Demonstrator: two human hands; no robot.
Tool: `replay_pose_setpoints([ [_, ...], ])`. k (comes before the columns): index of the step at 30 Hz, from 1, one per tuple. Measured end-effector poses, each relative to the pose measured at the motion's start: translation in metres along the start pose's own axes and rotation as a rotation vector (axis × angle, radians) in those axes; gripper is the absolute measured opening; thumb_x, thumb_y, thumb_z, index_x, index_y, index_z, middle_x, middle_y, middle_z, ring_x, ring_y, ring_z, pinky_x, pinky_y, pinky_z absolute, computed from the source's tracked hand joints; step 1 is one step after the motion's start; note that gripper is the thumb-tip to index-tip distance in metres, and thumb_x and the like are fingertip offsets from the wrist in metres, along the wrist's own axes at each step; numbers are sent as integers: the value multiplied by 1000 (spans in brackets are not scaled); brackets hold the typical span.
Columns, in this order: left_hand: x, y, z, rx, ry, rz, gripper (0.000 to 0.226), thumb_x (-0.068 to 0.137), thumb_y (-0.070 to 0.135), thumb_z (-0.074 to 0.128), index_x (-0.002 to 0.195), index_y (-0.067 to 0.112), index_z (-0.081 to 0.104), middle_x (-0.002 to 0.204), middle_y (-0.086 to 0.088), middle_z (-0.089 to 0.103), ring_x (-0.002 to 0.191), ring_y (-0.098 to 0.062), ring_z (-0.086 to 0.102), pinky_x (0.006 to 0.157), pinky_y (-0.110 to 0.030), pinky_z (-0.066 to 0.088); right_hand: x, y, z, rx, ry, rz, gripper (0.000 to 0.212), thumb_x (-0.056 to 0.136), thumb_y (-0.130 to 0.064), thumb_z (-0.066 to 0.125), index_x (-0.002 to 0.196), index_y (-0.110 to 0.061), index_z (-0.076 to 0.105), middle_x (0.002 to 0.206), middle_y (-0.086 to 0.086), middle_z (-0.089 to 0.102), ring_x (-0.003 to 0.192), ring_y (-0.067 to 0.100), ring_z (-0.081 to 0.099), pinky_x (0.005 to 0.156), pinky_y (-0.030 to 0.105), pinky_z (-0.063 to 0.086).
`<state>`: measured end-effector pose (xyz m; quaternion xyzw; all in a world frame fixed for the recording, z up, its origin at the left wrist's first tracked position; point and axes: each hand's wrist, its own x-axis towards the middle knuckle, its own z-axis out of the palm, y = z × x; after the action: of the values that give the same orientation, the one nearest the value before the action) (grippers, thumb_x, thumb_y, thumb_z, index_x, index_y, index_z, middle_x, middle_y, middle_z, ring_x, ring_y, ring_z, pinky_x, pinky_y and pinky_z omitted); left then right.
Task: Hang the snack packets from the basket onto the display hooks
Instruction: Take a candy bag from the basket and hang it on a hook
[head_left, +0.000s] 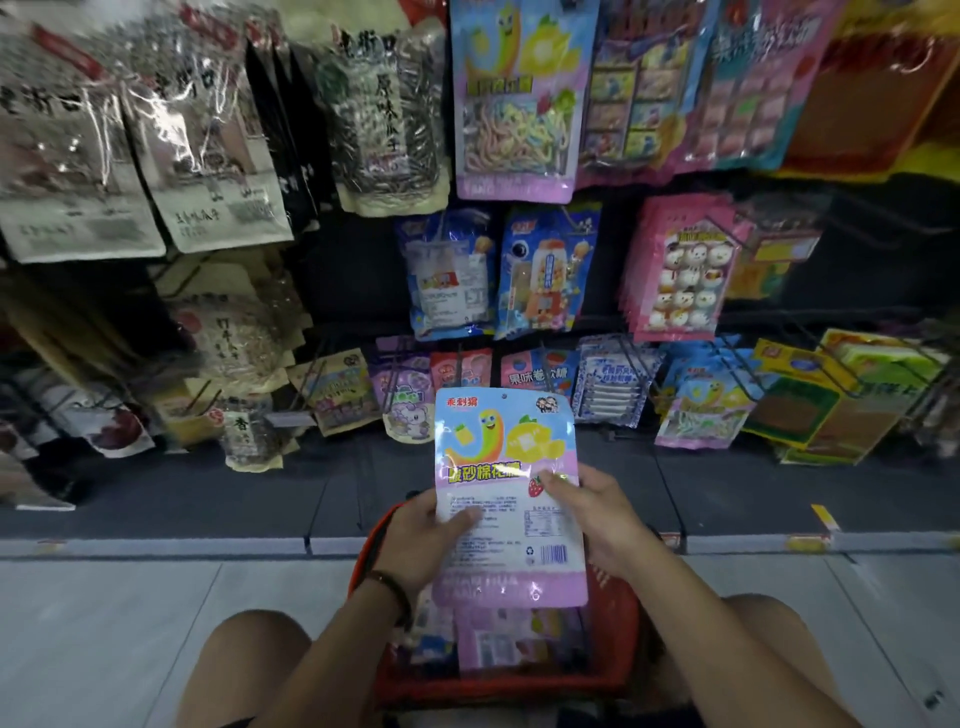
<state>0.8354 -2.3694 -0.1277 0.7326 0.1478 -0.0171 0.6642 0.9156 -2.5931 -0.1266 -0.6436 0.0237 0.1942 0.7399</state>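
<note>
I hold a blue and pink candy packet (506, 467) upright over the red basket (618, 670), its hang hole at the top. My left hand (423, 540) grips its lower left edge, thumb on the front. My right hand (597, 514) grips its right edge, thumb across the front near a strawberry picture. More pink packets (514, 644) lie in the basket below. A matching packet (519, 98) hangs on a hook high on the display, and another (701, 410) hangs low to the right.
The black display wall is filled with hanging snack bags: seed bags (208, 156) at upper left, blue packets (498, 270) in the middle, a pink stack (680, 270) to the right. Wire hooks (639, 364) stick out in the low row. The basket sits on a pale tiled floor (130, 623) between my knees.
</note>
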Motion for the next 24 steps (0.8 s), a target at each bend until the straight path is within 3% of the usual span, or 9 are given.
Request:
replay_pose_setpoints([
  [4,6,25,0,51,82,77,12,92,14,79,102,21,79,99,8,82,96,-14,78,79,-30,60,-1,-23,2,32,-77,-7,29,92,-11,78,120,-2,74,116,21,79,107,41,76,96,57,60],
  [8,8,49,1,-8,109,99,26,91,14,80,115,15,71,110,2,80,102,-18,76,79,-23,60,1,-40,13,71,-5,-105,29,86,-2,81,115,0,77,114,20,79,112,44,74,101,58,58],
  [12,6,63,14,367,457,134,73,79,46,85,135,23,44,132,0,46,117,-23,50,97,-38,44,0,-57,27,-56,148,-261,15,85,-6,85,99,-10,82,98,4,84,97,28,80,87,44,64],
  [13,4,68,19,370,458,210,75,76,55,83,134,25,46,132,2,46,119,-22,50,99,-38,44,-2,-59,33,-146,181,-324,12,86,-11,86,97,-17,83,94,-3,84,91,18,80,81,38,63],
  [15,1,79,31,163,263,268,81,68,68,78,132,28,50,134,5,51,120,-15,58,103,-38,51,-9,-62,48,-362,236,-451,9,88,-24,84,91,-32,82,87,-15,82,79,2,75,72,32,60],
  [18,2,96,43,-228,91,166,60,82,46,86,129,22,57,126,-6,71,114,-22,72,104,-50,57,-22,-62,67,-564,95,-593,17,89,-37,73,103,-33,80,97,-14,77,87,-1,70,74,25,59],
  [19,5,100,42,-255,137,168,45,89,34,82,125,18,61,119,-7,75,110,-23,74,103,-52,57,-24,-62,70,-618,22,-634,25,88,-38,69,108,-28,80,101,-14,73,92,1,70,78,23,57],
  [21,14,104,33,-201,243,179,19,101,25,69,116,15,69,109,-2,79,109,-23,74,104,-52,55,-24,-67,68,-687,-51,-689,23,88,-32,71,107,-24,80,103,-13,71,99,3,68,83,17,52],
  [24,19,113,15,-208,228,167,21,106,26,60,112,13,75,110,-3,81,113,-27,73,106,-55,53,-14,-85,54,-643,137,-685,20,89,-26,77,109,-28,76,108,-15,73,103,0,67,86,16,48],
])
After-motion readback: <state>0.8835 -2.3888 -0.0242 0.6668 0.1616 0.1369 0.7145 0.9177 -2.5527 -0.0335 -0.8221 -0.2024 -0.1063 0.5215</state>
